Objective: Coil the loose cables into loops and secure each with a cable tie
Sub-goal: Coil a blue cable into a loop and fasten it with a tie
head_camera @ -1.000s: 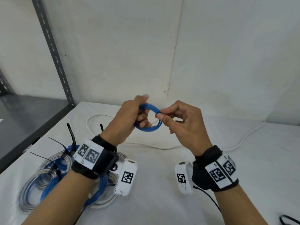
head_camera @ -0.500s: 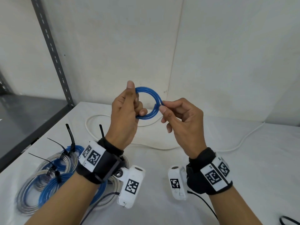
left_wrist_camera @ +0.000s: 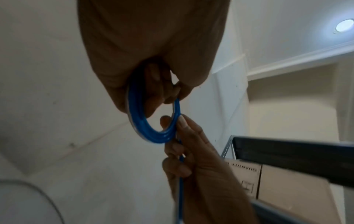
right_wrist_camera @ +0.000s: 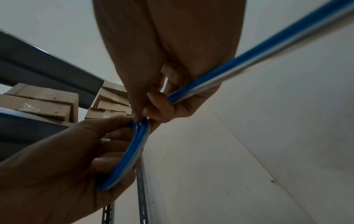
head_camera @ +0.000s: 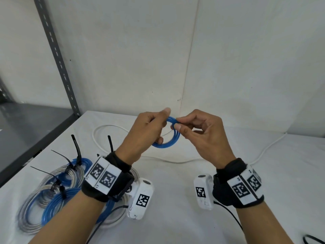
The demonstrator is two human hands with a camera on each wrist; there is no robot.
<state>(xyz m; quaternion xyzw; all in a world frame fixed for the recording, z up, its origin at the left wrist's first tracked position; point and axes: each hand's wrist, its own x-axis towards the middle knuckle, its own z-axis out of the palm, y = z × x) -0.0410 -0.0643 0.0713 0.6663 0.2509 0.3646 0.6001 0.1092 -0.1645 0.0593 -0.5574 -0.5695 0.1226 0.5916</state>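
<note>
Blue cable (head_camera: 166,138), wound into a small coil, is held in the air above the desk (head_camera: 175,191) between both hands. The left hand (head_camera: 146,132) grips the coil's left side with its fingers curled through the loop, so that part of the coil is hidden behind them. The right hand (head_camera: 202,136) pinches the coil's upper right edge between thumb and forefinger; in the right wrist view a loose length of the same cable (right_wrist_camera: 249,53) runs out past the palm and is cut off at the frame edge.

The desk is covered in white, set in a corner of plain white walls. A grey shelf (head_camera: 26,124) with a slotted upright stands on the left. The wrist views show cardboard boxes (right_wrist_camera: 42,104) on upper shelves, blurred.

On the desk at the left lie finished coils (head_camera: 52,191), blue and clear, partly hidden by the left forearm, with black ties (head_camera: 75,147) sticking up. A white cable (head_camera: 123,147) snakes across the desk behind the hands
</note>
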